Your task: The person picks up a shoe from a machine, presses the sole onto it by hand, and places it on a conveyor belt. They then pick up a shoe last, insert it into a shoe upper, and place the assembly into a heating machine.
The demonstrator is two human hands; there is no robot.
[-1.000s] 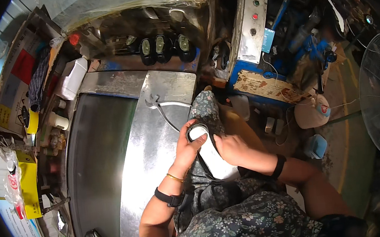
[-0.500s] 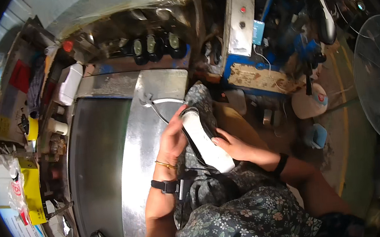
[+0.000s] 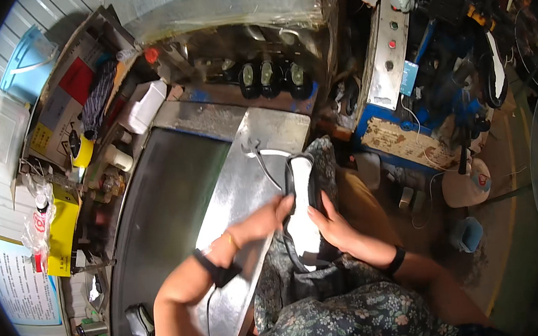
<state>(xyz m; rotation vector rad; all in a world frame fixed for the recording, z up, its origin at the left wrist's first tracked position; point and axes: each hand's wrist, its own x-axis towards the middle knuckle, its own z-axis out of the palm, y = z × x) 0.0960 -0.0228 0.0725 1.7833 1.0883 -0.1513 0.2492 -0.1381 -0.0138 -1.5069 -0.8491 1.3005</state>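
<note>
A black shoe with a long white sole-shaped face [image 3: 303, 220] turned up lies lengthwise over my lap, on dark floral cloth [image 3: 362, 309]. My right hand [image 3: 335, 228] grips its right side, thumb on the white face and fingers wrapped round the edge. Against the left edge press the bunched fingers of my left hand [image 3: 264, 219], partly blurred. The end away from me shows a dark rim around the white. Left of the shoe runs a shiny metal ledge [image 3: 236, 197], where a cord [image 3: 268, 169] lies near the shoe's far end.
A dark conveyor belt [image 3: 164, 231] runs along the left, carrying another shoe [image 3: 140, 327] near its close end. Three dark shoes [image 3: 267, 79] stand on the back shelf. A machine with a button panel [image 3: 389, 47] is at the back right; a blue bin [image 3: 467, 235] sits on the floor.
The view has shifted left. My left hand has slid from the shoe's far end down to the middle of its left edge, its elbow out. The shoe now lies straighter; my right hand still holds it.
</note>
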